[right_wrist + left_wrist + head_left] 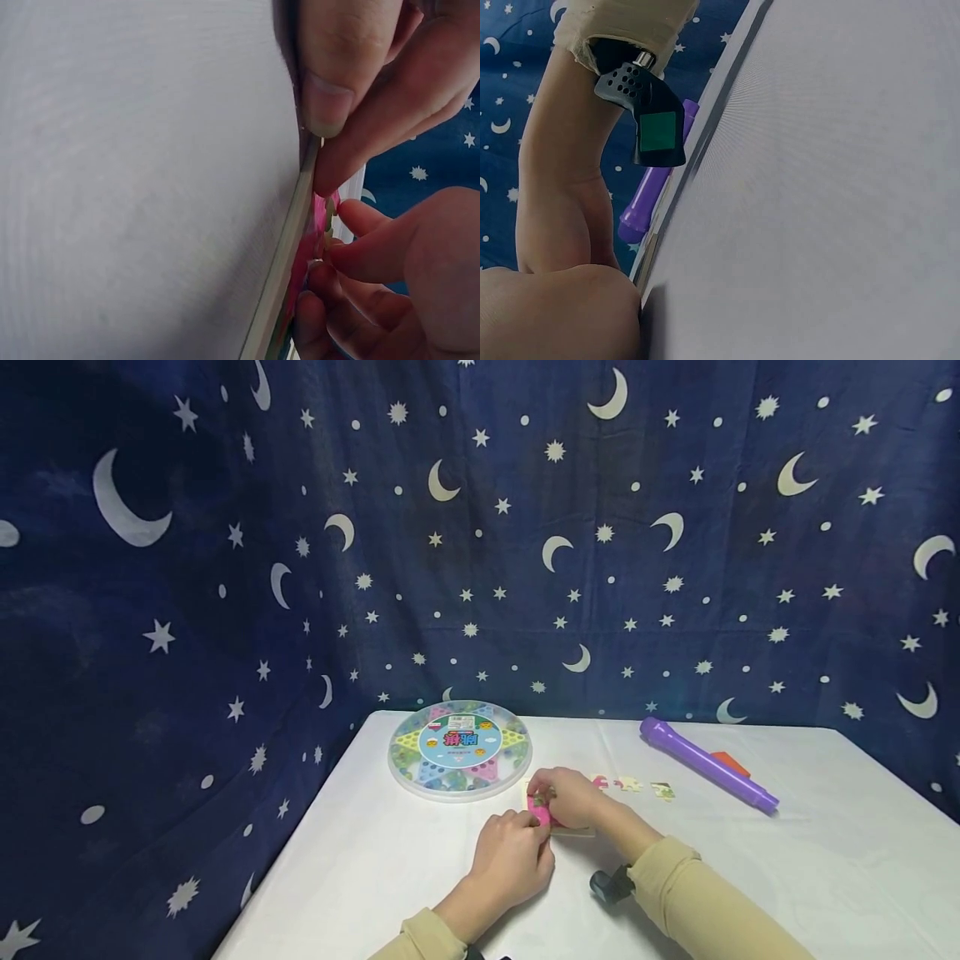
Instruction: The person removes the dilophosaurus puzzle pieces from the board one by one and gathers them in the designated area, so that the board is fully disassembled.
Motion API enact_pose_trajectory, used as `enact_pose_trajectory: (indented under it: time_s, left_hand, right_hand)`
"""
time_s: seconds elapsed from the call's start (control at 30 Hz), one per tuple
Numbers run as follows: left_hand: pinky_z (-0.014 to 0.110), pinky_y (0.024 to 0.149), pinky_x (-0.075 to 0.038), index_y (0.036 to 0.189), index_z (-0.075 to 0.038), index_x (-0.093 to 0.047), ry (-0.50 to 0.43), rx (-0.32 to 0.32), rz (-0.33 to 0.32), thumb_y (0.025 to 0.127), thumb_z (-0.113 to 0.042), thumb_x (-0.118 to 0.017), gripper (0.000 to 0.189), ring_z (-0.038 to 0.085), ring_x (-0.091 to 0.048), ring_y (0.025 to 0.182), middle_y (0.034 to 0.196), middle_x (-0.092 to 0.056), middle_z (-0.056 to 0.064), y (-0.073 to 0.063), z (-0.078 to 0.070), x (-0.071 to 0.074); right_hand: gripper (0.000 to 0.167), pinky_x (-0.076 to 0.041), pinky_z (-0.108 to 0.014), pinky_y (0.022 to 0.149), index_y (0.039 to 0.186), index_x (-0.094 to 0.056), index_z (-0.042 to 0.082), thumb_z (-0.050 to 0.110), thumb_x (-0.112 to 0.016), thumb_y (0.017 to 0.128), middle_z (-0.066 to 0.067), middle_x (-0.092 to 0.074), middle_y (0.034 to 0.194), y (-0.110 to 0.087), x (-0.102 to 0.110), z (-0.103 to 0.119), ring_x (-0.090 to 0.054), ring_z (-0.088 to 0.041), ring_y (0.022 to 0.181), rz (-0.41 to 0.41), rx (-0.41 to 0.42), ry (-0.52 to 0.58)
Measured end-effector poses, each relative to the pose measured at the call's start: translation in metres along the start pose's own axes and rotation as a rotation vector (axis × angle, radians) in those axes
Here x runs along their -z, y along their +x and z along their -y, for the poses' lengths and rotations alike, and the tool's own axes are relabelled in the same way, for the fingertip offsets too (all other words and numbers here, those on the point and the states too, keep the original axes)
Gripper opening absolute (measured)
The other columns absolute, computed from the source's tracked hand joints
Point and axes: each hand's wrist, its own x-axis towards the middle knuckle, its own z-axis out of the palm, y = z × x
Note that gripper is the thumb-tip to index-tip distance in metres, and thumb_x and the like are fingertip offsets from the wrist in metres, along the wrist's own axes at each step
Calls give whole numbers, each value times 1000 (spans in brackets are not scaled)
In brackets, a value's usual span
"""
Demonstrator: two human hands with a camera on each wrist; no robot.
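Note:
A jigsaw puzzle board [573, 832] with a pale rim and pink picture pieces [537, 810] lies on the white table between the hands. My left hand [513, 856] grips its near left corner; in the right wrist view the left thumb [330, 105] presses on the edge, with the index finger over the top. Curled over the board, my right hand [573, 797] pinches a small greenish puzzle piece [329, 215] at the pink surface. The right fingers partly cover the picture in the head view. The left wrist view shows only the back of the left hand [559, 311].
Several loose puzzle pieces [628, 784] lie just beyond the right hand. A purple microphone-shaped stick [708, 766] rests at the right, with an orange piece [731, 763] behind it. A round Chinese checkers box [459, 785] stands at the back left. Starry curtains [510, 527] enclose the table.

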Motion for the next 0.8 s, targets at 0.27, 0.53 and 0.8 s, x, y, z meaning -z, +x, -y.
enact_pose_trajectory:
  time_s: [0.27, 0.53, 0.8]
  left_hand:
    - [30, 61, -46, 79, -20, -76, 0, 12, 22, 84, -25, -72, 8, 14, -60, 72, 85, -69, -4, 0, 0, 1]
    - [30, 61, -45, 87, -20, -79, -5, 11, 8, 84, -25, -72, 9, 14, -60, 72, 86, -69, -4, -1, 1, 1]
    - [30, 61, -45, 88, -20, -77, -4, 10, -2, 84, -25, -72, 8, 13, -60, 73, 85, -68, -5, -2, 0, 1]
  right_hand:
    - [42, -51, -46, 89, 107, -70, 16, -13, -60, 78, -1, -67, 94, -2, 1, -1, -60, -20, 87, -8, -6, -11]
    - [26, -51, -49, 91, 104, -72, 15, -3, -71, 86, 0, -68, 92, -5, 3, 0, -63, -21, 89, -36, 21, -4]
    - [20, -49, -37, 73, 99, -68, 25, 9, -77, 90, 6, -67, 82, -9, 0, -8, -59, -14, 78, -60, 26, 61]
